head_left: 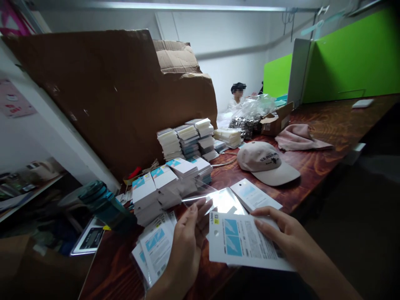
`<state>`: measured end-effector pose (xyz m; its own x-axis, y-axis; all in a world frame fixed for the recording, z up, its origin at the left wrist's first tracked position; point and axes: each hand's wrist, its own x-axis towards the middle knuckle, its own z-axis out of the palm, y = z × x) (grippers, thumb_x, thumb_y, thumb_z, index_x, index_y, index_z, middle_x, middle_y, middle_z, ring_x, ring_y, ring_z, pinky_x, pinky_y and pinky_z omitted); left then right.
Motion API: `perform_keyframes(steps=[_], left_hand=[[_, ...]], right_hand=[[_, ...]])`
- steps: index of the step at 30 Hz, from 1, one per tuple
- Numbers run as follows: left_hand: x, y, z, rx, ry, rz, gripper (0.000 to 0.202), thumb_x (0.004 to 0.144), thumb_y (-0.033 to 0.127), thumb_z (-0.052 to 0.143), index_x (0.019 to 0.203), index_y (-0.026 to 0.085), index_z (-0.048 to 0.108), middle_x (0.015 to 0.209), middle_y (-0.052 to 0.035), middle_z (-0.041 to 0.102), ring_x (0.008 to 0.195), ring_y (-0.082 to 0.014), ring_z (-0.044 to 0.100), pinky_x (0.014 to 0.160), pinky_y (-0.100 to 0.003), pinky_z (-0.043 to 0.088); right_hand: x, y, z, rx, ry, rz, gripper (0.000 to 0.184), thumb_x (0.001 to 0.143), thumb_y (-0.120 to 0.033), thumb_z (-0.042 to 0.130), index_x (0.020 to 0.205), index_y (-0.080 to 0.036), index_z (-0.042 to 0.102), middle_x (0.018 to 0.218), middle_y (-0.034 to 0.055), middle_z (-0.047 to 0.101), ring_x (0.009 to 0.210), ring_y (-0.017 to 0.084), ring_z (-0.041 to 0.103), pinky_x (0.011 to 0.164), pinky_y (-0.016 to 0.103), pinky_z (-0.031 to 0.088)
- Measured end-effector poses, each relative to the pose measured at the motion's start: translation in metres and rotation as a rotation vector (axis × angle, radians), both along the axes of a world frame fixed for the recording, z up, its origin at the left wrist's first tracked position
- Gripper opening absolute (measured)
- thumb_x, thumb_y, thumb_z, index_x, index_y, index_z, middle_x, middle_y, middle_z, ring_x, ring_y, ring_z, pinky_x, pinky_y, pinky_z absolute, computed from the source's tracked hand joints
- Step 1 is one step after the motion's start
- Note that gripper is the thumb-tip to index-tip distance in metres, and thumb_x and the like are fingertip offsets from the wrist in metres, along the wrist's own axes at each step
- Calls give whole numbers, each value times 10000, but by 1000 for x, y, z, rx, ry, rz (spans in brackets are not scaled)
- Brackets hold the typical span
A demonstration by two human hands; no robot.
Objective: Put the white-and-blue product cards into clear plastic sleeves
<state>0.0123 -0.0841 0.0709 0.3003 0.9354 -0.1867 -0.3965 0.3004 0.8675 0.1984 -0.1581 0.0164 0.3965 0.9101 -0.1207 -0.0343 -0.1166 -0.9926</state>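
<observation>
My right hand (281, 233) pinches a white printed card (243, 239) with blue pictures, small text and a round hole near its left end. My left hand (187, 237) is curled beside that card, with a clear plastic sleeve (203, 189) at its fingertips; glare partly hides the grip. Under and beyond the hands lies a shiny clear sheet or pile of sleeves (224, 201). Another white card (254, 195) rests just past my right fingers. Left of my left wrist is a loose pile of sleeved cards (156, 246).
Stacks of cards (145, 189) stand beyond my left hand, with taller stacks (170, 143) behind them against a cardboard sheet (109, 91). A teal bottle (104, 204) is at left. A cap (265, 162), pink cloth (300, 137) and open box (276, 121) lie farther right. A person (236, 102) sits beyond.
</observation>
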Motion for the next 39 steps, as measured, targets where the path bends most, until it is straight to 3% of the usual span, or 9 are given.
perform_keyframes(steps=[3, 8, 11, 17, 20, 22, 24, 31, 39], left_hand=[[1, -3, 0, 9, -27, -11, 306, 872, 379, 569, 1066, 155, 648, 1196, -134, 666, 1091, -236, 628, 900, -320, 511], [5, -16, -5, 15, 15, -106, 355, 838, 379, 620, 1123, 168, 632, 1161, -130, 683, 1039, -229, 652, 875, -307, 520], [6, -23, -7, 27, 52, -131, 326, 806, 388, 657, 1010, 133, 667, 1067, -144, 711, 995, -240, 666, 876, -315, 521], [0, -11, 6, 38, 11, 43, 249, 797, 314, 677, 989, 162, 633, 959, -83, 721, 799, -168, 693, 738, -263, 565], [-6, -2, 15, 68, -11, 167, 233, 773, 273, 704, 967, 169, 629, 924, -61, 723, 824, -169, 698, 785, -271, 571], [-8, -1, 18, 81, -12, 223, 237, 761, 271, 719, 958, 171, 633, 900, -54, 726, 840, -176, 700, 806, -280, 571], [-9, -4, 18, 97, -1, 210, 249, 758, 285, 725, 961, 169, 640, 895, -56, 731, 863, -188, 699, 824, -294, 569], [-4, -22, 3, 205, 79, -77, 401, 770, 445, 691, 1009, 123, 675, 966, -127, 727, 870, -235, 688, 822, -352, 558], [-9, -27, 2, 546, 480, 26, 354, 809, 497, 609, 732, 158, 678, 664, -27, 659, 638, -126, 565, 592, -190, 459]], right_hand=[[2, -2, 2, 2, 19, -28, 461, 697, -586, 618, 949, -202, 658, 629, 8, 655, 546, 196, 593, 465, 260, 380], [-6, -2, 11, 68, 175, -223, 499, 691, -560, 682, 1034, -204, 615, 635, 4, 665, 546, 169, 570, 479, 241, 399], [-17, -2, 17, 104, 199, -281, 519, 693, -570, 693, 1047, -201, 606, 627, -1, 650, 538, 164, 564, 471, 239, 404], [-21, -2, 16, 191, 383, -68, 596, 737, -548, 681, 1191, -201, 515, 764, 42, 715, 667, 209, 651, 599, 292, 474], [-16, -1, 8, 198, 347, 154, 381, 770, -502, 682, 917, -158, 612, 657, 33, 674, 570, 158, 591, 558, 261, 422], [-15, -1, 6, 201, 276, 249, 337, 810, -481, 653, 748, -152, 614, 600, 18, 629, 559, 134, 557, 564, 250, 409], [-19, -2, 6, 208, 237, 249, 350, 830, -484, 629, 700, -159, 610, 606, 11, 612, 593, 135, 564, 589, 246, 425], [-38, -9, 16, 154, 244, 196, 365, 790, -522, 656, 727, -163, 646, 648, 12, 609, 639, 147, 601, 620, 234, 489], [-47, -13, 16, 105, 245, 62, 453, 695, -561, 723, 915, -170, 654, 758, 68, 725, 707, 200, 663, 666, 263, 535]])
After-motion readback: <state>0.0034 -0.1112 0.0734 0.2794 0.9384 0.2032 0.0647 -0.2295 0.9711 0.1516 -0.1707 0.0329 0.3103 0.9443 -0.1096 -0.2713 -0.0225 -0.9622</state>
